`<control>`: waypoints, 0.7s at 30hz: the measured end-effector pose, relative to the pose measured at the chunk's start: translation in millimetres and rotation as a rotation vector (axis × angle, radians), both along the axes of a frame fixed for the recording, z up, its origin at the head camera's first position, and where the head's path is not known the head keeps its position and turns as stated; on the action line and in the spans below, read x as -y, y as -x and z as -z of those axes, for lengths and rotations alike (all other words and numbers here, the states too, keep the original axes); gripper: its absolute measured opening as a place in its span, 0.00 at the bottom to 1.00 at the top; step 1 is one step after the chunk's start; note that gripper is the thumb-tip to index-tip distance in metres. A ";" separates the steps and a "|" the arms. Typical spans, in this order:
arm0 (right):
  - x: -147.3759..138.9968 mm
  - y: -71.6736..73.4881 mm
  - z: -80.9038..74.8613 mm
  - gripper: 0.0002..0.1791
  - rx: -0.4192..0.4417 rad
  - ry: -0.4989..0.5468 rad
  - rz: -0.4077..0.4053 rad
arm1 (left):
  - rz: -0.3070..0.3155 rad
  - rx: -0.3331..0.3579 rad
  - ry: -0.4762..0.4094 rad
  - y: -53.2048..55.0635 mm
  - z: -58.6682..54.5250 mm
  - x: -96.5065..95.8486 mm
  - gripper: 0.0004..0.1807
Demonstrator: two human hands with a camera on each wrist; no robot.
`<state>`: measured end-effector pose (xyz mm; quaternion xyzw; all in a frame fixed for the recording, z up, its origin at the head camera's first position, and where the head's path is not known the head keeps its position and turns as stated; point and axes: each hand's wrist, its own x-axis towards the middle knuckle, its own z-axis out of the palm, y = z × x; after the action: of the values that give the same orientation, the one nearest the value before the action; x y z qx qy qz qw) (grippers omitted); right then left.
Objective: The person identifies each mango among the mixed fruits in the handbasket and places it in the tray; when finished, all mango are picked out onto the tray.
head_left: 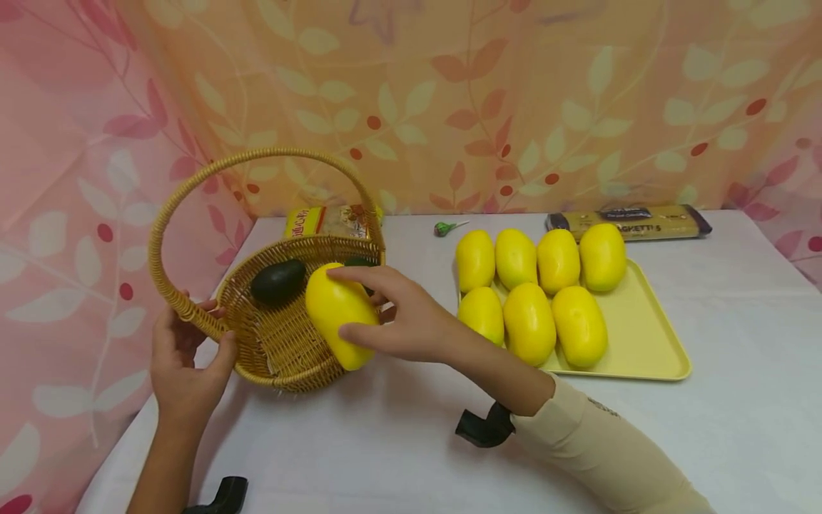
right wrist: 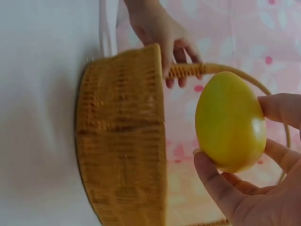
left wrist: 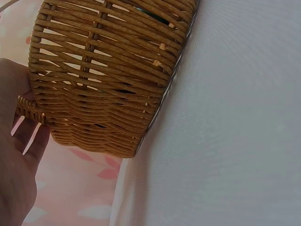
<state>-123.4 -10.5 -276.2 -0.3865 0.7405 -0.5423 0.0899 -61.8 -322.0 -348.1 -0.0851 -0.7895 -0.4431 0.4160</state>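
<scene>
In the head view a wicker basket (head_left: 302,375) with a tall handle stands on the left of the table. My left hand (head_left: 193,371) grips the foot of its handle, thumb at the rim; the left wrist view has this hand (left wrist: 16,146) beside the woven wall. My right hand (head_left: 411,314) holds a yellow mango (head_left: 340,314) between thumb and fingers above the basket's right side. From the right wrist the mango (right wrist: 230,122) appears apart from the rim. Inside the basket lies a dark avocado (head_left: 278,283); a second dark green thing (head_left: 359,263) is mostly hidden behind the mango and hand.
Right of the basket, several yellow mangoes (head_left: 529,325) lie on a pale yellow tray (head_left: 648,350). Behind it is a spaghetti pack (head_left: 661,223). A green lollipop (head_left: 443,228) lies at the back, and a yellow-and-red food packet (head_left: 308,221) sits behind the basket.
</scene>
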 end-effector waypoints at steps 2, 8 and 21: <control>-11.2 -0.9 -1.1 0.33 0.017 0.000 0.027 | 0.003 -0.002 0.003 0.5 1.3 1.7 0.45; -47.0 -3.7 -3.1 0.34 0.033 -0.029 0.113 | 0.016 -0.009 0.006 0.5 2.7 3.5 0.45; -110.6 -10.7 1.0 0.35 0.014 -0.139 0.283 | 0.017 -0.012 0.001 -0.5 -0.3 -0.2 0.46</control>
<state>-112.7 100.1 -277.2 -0.2673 0.8227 -0.4998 0.0445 -61.2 -321.8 -347.8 -0.0946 -0.7865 -0.4456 0.4170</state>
